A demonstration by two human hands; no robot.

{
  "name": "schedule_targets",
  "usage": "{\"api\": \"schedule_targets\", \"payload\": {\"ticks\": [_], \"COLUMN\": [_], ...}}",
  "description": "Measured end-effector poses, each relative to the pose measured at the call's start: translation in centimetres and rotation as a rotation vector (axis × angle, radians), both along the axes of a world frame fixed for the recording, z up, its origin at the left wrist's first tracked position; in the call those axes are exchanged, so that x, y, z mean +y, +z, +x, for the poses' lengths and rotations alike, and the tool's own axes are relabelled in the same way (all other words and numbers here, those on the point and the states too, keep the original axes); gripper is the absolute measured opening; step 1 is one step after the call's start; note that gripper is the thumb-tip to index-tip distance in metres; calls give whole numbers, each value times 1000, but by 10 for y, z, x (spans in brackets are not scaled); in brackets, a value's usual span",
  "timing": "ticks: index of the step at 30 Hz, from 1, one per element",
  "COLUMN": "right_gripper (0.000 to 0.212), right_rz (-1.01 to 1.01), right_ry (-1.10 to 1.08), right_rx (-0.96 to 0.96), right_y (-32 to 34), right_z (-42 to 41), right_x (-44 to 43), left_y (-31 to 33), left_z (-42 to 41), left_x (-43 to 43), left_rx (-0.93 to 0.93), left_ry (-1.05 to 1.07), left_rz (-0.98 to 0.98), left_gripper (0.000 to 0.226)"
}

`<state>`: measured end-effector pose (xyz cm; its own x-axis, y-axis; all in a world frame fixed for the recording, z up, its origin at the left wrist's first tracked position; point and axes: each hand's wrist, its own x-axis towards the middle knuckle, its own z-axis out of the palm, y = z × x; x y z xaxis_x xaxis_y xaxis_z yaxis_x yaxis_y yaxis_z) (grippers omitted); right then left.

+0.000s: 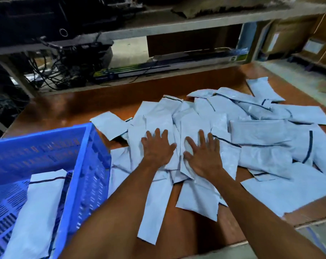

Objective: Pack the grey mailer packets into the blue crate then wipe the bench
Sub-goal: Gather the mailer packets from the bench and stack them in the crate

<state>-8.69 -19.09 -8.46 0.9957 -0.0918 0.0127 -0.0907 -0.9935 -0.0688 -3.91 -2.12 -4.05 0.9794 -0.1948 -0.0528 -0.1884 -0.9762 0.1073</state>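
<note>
Several grey mailer packets point(261, 135) lie in a loose heap across the brown bench point(68, 107). My left hand point(157, 147) lies flat on the packets in the middle of the heap, fingers straight and spread. My right hand point(202, 156) lies flat beside it on a neighbouring packet, fingers straight too. The blue crate point(91, 165) stands at the left edge of the bench, next to the heap. One grey packet point(38, 212) rests inside the crate against its right wall.
A shelf unit point(158, 21) rises behind the bench, with tangled black cables point(52, 71) at its left and long flat boxes point(158, 66) on its lower level. Cardboard boxes point(293, 34) stand at the far right. A cardboard flap point(308, 212) lies at the bench's near right.
</note>
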Motion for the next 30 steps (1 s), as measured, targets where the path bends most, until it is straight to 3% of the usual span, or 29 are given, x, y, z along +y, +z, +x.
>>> {"api": "schedule_targets", "payload": {"ticks": [3, 9, 14, 17, 20, 23, 27, 30], "right_gripper": [76, 67, 70, 54, 52, 55, 65, 57], "right_rz": [63, 71, 64, 37, 19, 3, 32, 15], "right_ry": [-31, 8, 28, 75, 163, 252, 207, 204], "right_rx": [-36, -92, -138, -261, -317, -244, -161, -103], "right_y": [-11, -32, -23, -7, -6, -26, -38, -32], "right_z": [6, 5, 3, -13, -46, -83, -87, -75], "right_x": [7, 17, 19, 30, 48, 64, 70, 70], "left_y": [-27, -61, -38, -25, -27, -45, -62, -64], "left_z": [12, 6, -10, -32, -72, -118, -134, -129], "left_x": [-7, 9, 9, 19, 41, 66, 80, 76], "left_rx": [-26, -233, -175, -241, -267, -227, -242, -221], "left_ry": [5, -86, -115, -19, 8, 30, 33, -3], "left_rz": [40, 93, 108, 60, 37, -9, 7, 52], "left_gripper": [73, 57, 60, 57, 56, 60, 63, 67]}}
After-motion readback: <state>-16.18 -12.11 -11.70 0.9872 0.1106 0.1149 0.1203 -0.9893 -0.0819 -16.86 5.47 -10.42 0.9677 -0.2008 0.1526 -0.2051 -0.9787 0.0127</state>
